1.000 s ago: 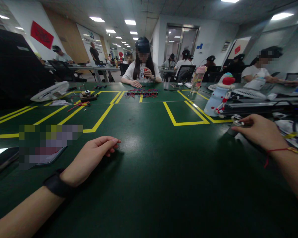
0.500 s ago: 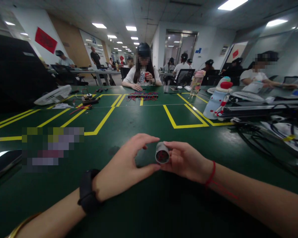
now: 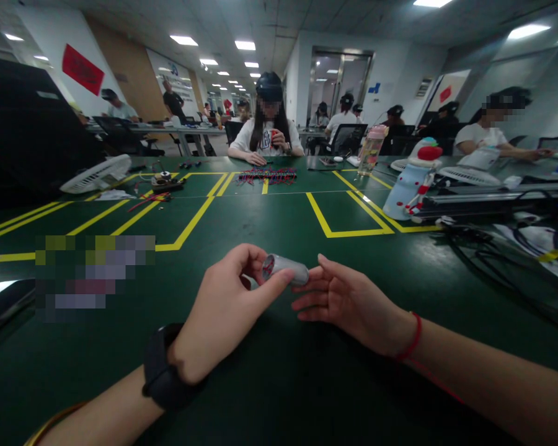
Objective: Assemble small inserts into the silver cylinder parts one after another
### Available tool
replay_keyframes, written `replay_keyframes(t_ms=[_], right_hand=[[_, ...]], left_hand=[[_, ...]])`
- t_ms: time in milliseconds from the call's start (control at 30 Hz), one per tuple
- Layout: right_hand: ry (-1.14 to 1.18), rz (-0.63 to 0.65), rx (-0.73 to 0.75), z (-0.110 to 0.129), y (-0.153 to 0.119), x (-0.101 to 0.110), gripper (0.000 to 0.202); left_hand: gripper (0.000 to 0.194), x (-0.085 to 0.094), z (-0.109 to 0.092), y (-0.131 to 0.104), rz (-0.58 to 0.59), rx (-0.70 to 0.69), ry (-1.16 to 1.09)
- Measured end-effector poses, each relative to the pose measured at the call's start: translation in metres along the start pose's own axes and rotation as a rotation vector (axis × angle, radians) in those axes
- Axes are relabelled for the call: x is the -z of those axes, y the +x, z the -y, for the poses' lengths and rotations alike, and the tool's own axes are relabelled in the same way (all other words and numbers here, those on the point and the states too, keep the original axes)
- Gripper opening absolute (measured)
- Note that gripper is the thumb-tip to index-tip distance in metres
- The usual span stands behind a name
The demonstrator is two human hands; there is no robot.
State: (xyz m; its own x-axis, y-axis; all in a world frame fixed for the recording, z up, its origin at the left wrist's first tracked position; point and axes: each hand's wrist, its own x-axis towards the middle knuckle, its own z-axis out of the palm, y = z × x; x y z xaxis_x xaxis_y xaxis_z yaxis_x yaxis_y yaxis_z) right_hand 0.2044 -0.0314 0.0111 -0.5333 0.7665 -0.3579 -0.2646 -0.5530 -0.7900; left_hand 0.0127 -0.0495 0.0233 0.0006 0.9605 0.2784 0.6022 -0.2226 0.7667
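A small grey metal cylinder [image 3: 296, 270] is held above the green table [image 3: 260, 384], lying on its side with its open end toward the left. Red bits, perhaps wires, show inside that end. My left hand [image 3: 230, 303] grips it between thumb and fingers, the thumb along its near side. Close by its right end, my right hand [image 3: 348, 300] has its fingers spread apart; whether a fingertip still touches the cylinder I cannot tell. The left wrist wears a black band, the right one a red string.
Yellow tape lines [image 3: 328, 217] mark the table. A bundle of coloured wires [image 3: 267, 176] lies across from me before a seated person [image 3: 267, 133]. To the right stand a blue bottle [image 3: 403, 186] and black cables [image 3: 488, 266]. A dark device [image 3: 9, 303] is at the left edge.
The cylinder has passed from my right hand to my left and moved a little left, turning from facing me to lying sideways. My right hand has opened.
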Motion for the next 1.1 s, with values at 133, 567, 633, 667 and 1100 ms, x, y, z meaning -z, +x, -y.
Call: replay_keyframes(t_ms=[133, 567, 633, 667, 1100], right_hand=[[-0.264, -0.129, 0.227, 0.005, -0.006, -0.001, 0.039], [-0.443, 0.034, 0.312, 0.0, 0.001, 0.003, 0.033], [-0.51, 0.103, 0.432, 0.0, 0.005, 0.008, 0.032], [-0.542, 0.131, 0.476, 0.0, 0.008, 0.01, 0.031], [-0.659, 0.003, 0.606, -0.017, 0.021, 0.017, 0.058]], left_hand=[[0.041, -0.002, 0.001, 0.001, 0.351, 0.327, -0.223], [0.041, -0.014, -0.003, -0.005, 0.626, 0.256, -0.353], [0.032, -0.014, 0.002, 0.0, 0.439, -0.005, -0.047], [0.03, -0.015, 0.005, 0.002, 0.377, -0.089, 0.077], [0.031, -0.014, 0.0, 0.01, 0.196, -0.193, 0.082]])
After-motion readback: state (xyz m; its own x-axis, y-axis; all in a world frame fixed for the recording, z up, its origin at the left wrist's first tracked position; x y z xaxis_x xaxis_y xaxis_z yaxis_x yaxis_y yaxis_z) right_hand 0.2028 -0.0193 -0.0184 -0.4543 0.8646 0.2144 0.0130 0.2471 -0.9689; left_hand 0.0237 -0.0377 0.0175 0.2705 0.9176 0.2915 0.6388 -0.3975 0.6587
